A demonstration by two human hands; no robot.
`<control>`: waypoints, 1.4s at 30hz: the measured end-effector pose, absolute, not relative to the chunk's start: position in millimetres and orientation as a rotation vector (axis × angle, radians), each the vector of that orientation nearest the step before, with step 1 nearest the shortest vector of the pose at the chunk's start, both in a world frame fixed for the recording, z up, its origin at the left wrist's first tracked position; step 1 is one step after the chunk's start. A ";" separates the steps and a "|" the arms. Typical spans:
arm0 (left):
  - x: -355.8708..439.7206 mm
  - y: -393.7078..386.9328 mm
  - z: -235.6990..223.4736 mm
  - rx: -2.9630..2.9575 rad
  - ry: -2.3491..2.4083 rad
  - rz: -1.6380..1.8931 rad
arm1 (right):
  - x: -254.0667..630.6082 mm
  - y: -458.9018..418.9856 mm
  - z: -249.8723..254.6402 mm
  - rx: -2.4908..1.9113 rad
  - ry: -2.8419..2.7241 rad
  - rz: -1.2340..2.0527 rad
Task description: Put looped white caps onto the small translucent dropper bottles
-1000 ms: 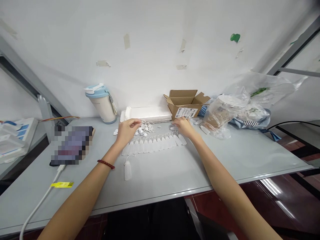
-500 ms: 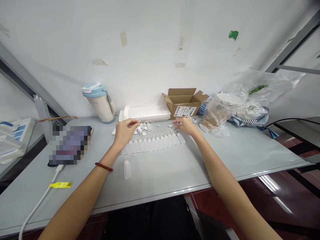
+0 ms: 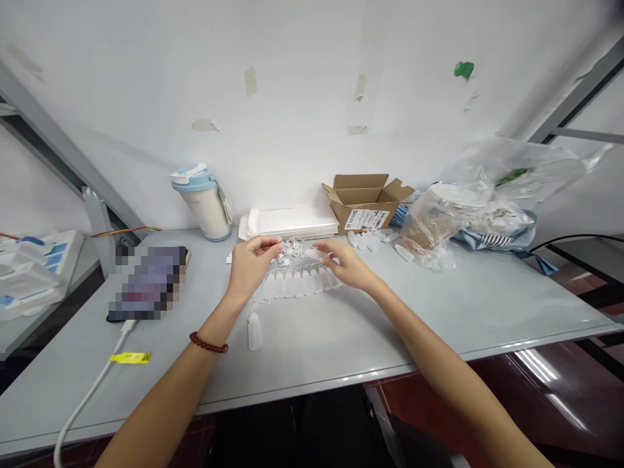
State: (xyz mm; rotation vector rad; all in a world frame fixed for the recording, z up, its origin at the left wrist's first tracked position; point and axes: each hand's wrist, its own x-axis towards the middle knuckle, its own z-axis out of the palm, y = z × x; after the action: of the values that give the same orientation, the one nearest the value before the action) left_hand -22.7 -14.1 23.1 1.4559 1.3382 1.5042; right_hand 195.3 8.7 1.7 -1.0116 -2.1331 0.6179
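Observation:
My right hand pinches a translucent white tag between thumb and fingers, above a row of tags. My left hand, a red beaded bracelet on its wrist, is closed in a pinch; what its fingertips hold is too small to make out. Between the hands lies a pile of white strings with small white pieces. The row of tags with string loops stretches below both hands, partly covered by them. One looped tag lies apart, nearer the table's front edge.
Behind the hands stand a stack of flat white boxes and an open cardboard box. More loose tags lie before that box. A tumbler and a cabled phone are at left, a plastic-wrapped bundle at right.
My right hand has moved left from the loose tags by the cardboard box, bringing a tag close to my left hand. My left hand remains pinched near the string pile. The view has shifted slightly.

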 end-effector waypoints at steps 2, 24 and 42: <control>-21.2 -15.4 24.0 1.440 1.327 1.492 | 183.8 0.5 -1.9 -0.976 -2.134 0.644; -15.0 -22.2 25.7 1.295 1.198 1.386 | 172.0 -14.4 -2.5 -0.901 -2.102 0.626; -16.6 -22.8 21.1 1.467 1.196 1.069 | 159.2 -24.6 -3.2 -0.917 -1.797 1.140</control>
State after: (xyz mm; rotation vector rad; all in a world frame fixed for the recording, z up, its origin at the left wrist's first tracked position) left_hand -16.6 -22.8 21.1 1.4670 1.1963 1.0691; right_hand 159.2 -24.6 -3.2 -0.9165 -1.7971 1.1403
